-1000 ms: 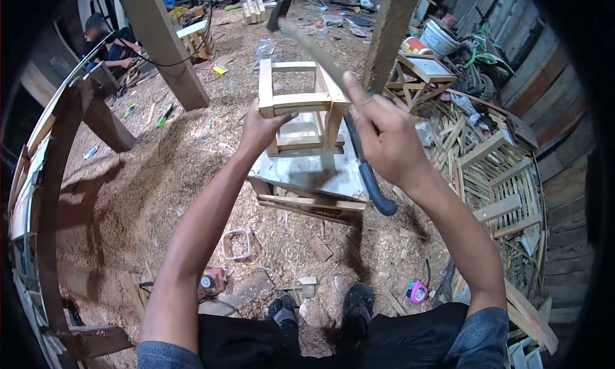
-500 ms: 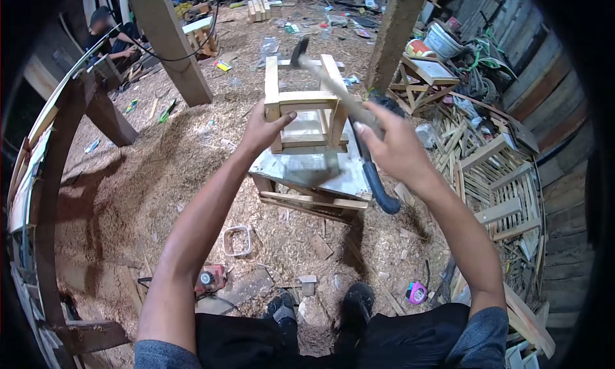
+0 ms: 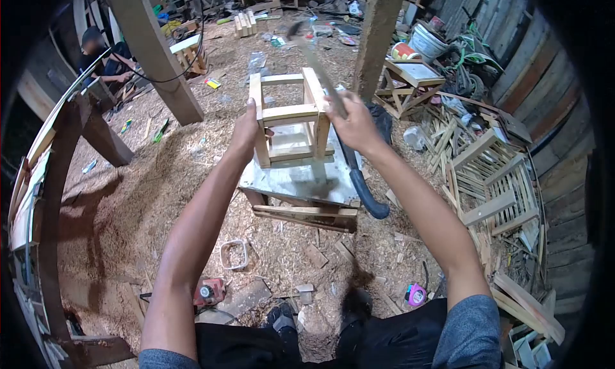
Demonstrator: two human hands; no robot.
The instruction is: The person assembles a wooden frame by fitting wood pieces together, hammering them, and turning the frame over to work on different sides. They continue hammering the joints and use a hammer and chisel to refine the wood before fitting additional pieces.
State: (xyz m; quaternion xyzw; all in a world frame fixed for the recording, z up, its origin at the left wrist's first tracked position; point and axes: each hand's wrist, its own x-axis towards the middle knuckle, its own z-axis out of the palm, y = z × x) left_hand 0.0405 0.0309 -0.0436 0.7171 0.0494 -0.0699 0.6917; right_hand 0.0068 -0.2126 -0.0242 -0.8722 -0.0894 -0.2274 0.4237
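Note:
A small wooden stool frame [image 3: 288,113] of pale battens stands on a low worktable [image 3: 295,188]. My left hand [image 3: 246,131] is closed around its left front leg, fingertips showing on the inner side. My right hand [image 3: 352,123] is closed on the handle of a hammer [image 3: 319,65], right at the frame's right front corner. The hammer points up and away, its dark head blurred by motion. On the table's right side lies a tool with a curved dark handle [image 3: 368,196], its far part partly hidden behind my right hand.
Wood shavings cover the floor. A white plastic tub [image 3: 234,254], a red power tool [image 3: 210,292] and a pink tape measure [image 3: 416,295] lie near my feet. Slatted wooden pieces [image 3: 496,183] pile up at right. A post [image 3: 378,45] rises behind the table. Another person [image 3: 106,65] sits at far left.
My left hand has shifted from the front top corner to the outer side of the left leg. My right hand, with the hammer, has come in against the frame's right side. The view has shifted slightly.

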